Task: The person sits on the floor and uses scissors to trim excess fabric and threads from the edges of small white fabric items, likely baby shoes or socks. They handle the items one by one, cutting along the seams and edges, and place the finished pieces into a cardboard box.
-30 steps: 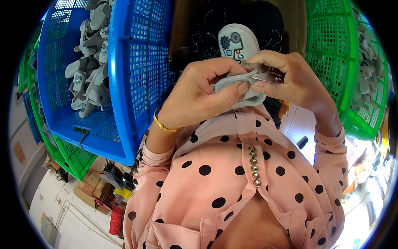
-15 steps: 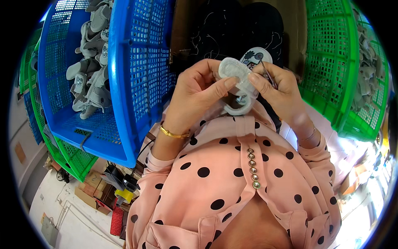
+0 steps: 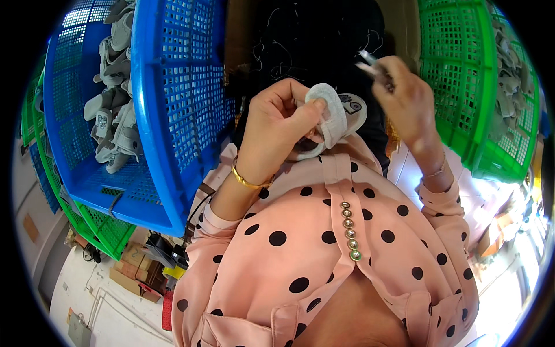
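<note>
A small pale grey shoe upper [image 3: 330,118] with a fuzzy lining and a dark cartoon print hangs over my lap. My left hand [image 3: 277,121] pinches its edge between thumb and fingers. Up and to the right, clear of the upper, my right hand [image 3: 407,104] is closed around a pair of metal thread snips [image 3: 371,65]. Their two bright tips point to the upper left, somewhat smeared by motion.
A blue plastic crate [image 3: 151,127] holding several grey shoe uppers [image 3: 113,115] stands at my left. On my right is a green crate [image 3: 457,81] with more uppers beyond its wall. Loose white threads lie on my dark-clad lap [image 3: 315,43].
My right hand has let go of the upper and moved up and right with the snips. The upper has turned in my left hand, its lining edge now bent over.
</note>
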Motion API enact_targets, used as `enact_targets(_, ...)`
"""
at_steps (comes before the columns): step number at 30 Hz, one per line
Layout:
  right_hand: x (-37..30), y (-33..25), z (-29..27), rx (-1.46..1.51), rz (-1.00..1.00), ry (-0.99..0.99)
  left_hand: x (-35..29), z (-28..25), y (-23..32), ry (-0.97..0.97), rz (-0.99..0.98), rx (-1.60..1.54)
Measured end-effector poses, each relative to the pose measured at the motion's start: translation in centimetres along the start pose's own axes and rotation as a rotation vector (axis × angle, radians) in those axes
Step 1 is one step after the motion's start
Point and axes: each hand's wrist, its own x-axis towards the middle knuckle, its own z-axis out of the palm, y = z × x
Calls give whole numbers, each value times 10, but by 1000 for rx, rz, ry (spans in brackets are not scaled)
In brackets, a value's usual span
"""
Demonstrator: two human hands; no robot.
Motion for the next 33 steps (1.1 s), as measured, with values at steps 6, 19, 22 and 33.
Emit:
enact_targets(6, -12, -11, -21, 165, -92, -123, 7, -2, -11, 19, -81, -168)
enact_targets(19, 3, -11, -12, -224, -411, -62, 13, -8, -11, -31, -122, -212)
enact_targets(22, 4, -12, -12, -217, -411, -86, 13, -8, -12, -29, -121, -214)
enact_targets(33, 7, -21, -23, -237, -373, -216, 14, -8, -13, -42, -108, -258)
